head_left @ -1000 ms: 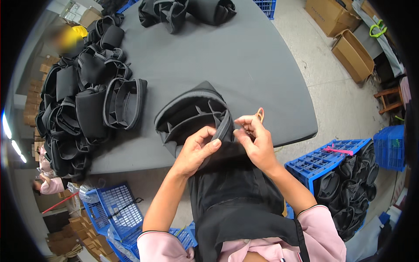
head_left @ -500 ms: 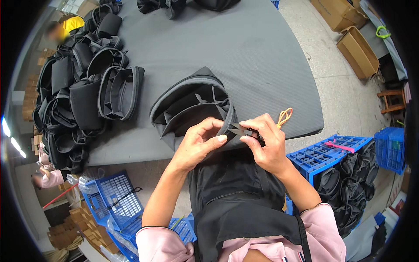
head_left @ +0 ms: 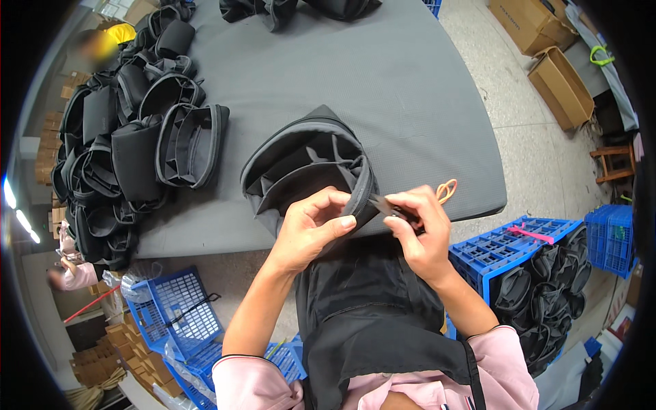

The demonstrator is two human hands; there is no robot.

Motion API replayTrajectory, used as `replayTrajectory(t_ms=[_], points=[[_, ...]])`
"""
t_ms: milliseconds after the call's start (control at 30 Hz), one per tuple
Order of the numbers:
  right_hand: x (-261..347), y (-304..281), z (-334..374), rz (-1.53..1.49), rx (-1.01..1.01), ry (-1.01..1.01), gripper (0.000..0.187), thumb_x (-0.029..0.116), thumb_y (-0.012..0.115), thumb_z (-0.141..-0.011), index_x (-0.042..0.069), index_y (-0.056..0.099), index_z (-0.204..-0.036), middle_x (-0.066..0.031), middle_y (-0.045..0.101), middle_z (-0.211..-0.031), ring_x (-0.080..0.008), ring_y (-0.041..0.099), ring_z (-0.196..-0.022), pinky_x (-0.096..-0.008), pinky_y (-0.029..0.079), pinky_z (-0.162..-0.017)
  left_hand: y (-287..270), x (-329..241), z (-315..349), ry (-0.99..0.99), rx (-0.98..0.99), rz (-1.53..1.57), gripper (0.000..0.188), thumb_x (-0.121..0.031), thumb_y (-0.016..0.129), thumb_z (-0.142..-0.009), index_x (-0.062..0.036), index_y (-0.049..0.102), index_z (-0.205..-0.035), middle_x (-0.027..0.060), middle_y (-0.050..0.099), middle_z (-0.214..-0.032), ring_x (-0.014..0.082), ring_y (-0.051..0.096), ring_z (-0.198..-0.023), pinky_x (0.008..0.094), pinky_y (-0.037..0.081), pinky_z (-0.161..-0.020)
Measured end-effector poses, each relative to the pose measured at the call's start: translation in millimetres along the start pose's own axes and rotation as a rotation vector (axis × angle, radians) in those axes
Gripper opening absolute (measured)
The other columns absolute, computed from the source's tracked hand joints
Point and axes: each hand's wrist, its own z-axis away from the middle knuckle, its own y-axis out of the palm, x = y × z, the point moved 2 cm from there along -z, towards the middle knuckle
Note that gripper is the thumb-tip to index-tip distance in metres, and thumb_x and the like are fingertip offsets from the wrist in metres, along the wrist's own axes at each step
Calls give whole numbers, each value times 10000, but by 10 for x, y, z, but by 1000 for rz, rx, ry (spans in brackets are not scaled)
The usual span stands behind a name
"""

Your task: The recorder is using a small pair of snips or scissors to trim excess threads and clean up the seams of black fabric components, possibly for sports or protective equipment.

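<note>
A black open-topped pouch (head_left: 301,179) with inner dividers lies at the near edge of the grey table. My left hand (head_left: 311,229) pinches its right rim, thumb outside and fingers reaching in. Close by, my right hand (head_left: 420,229) is closed round small thread snips (head_left: 391,208), whose blades point at the pouch's rim and look slightly blurred. An orange cord loop (head_left: 446,191) sticks up behind the right hand. Whether the blades touch the rim I cannot tell.
Many similar black pouches (head_left: 137,150) are heaped on the table's left side, and more (head_left: 273,10) lie at its far edge. Blue crates (head_left: 516,242) stand right, one holding pouches; another blue crate (head_left: 181,311) is lower left. People work at far left; cardboard boxes (head_left: 560,89) sit upper right.
The snips have moved slightly to the right with my right hand, their blades now closer together. The pouch and my left hand have shifted a little within the picture.
</note>
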Motion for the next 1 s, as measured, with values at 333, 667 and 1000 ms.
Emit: replayTrajectory(t_ms=[333, 667, 1000], points=[[10, 195, 57, -644, 119, 236, 208, -30, 597, -837, -11, 575, -1043, -37, 486, -955, -78, 531, -666, -196, 444, -571, 40, -158, 226, -59, -232, 257, 231, -176, 541, -917, 23, 578, -1027, 52, 634, -897, 75, 583, -735, 214, 469, -671], [111, 119, -129, -360, 176, 227, 194, -10, 643, -798, -28, 611, -989, -43, 467, -892, -100, 537, -746, -213, 452, -671, -32, -111, 314, -80, -192, 316, 261, -150, 524, -876, 82, 636, -920, 94, 663, -809, 100, 612, -660, 212, 482, -600], [179, 132, -148, -116, 110, -58, 227, 23, 700, -736, -1, 646, -956, -59, 504, -818, -134, 507, -673, -243, 435, -592, 15, -115, 334, -80, -183, 270, 244, -157, 521, -882, 54, 640, -905, 58, 653, -804, 79, 592, -668, 199, 460, -603]])
